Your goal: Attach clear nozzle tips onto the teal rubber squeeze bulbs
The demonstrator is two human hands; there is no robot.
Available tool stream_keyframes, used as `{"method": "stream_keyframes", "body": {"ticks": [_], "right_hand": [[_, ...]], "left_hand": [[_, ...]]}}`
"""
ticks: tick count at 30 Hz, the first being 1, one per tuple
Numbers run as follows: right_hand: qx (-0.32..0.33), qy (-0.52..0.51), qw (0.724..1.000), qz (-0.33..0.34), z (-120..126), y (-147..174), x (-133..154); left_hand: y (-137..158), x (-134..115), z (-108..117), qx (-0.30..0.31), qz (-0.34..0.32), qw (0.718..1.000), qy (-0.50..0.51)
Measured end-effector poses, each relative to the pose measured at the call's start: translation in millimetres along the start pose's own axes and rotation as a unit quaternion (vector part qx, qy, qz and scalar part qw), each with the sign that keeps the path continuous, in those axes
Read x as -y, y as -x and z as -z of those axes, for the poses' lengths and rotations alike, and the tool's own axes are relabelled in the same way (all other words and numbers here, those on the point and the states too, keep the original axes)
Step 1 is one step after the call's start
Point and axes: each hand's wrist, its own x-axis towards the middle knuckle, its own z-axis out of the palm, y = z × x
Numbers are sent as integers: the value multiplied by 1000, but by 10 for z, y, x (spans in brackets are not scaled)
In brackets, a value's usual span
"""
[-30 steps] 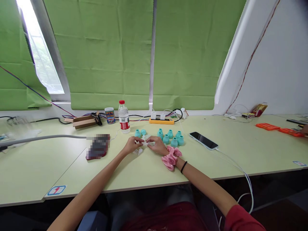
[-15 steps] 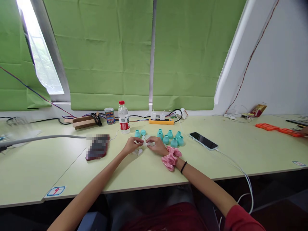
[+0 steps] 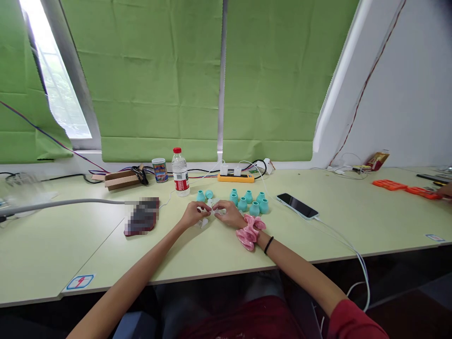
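Observation:
My left hand [image 3: 193, 213] and my right hand [image 3: 228, 214] meet over the table in front of me, fingertips almost touching. Both are closed in a pinch on a small whitish piece [image 3: 212, 210], mostly covered by the fingers, so its kind is unclear. More small white translucent pieces [image 3: 202, 222] lie under and beside my left hand. Just behind the hands stand two turquoise pot-shaped pieces [image 3: 200, 196], one of them tipped. Several more turquoise pieces [image 3: 242, 204] are grouped behind and right of my right hand. A pink bow scrunchie [image 3: 250, 232] circles my right wrist.
A water bottle [image 3: 181, 173], a can [image 3: 160, 170] and an open cardboard box [image 3: 122, 180] line the back. Behind the turquoise pieces is a yellow power strip [image 3: 236, 178]. A phone [image 3: 297, 205] on a cable lies right. Another person's hand [image 3: 445, 190] is near orange trays [image 3: 389, 185].
Both hands stay in nearly the same place, with only slight finger movement around the small whitish piece. The whole view has shifted a little.

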Motion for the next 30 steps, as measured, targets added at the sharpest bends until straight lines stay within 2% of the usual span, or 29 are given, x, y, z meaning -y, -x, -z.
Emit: {"method": "stream_keyframes", "body": {"ticks": [15, 23, 30], "right_hand": [[-1, -18, 1000, -19, 4, -6, 40], [-17, -52, 998, -31, 5, -9, 45], [-31, -89, 993, -70, -27, -11, -8]], "left_hand": [[25, -38, -2, -57, -5, 997, -52], [26, -10, -21, -62, -49, 995, -61], [40, 13, -34, -74, -117, 984, -109]]}}
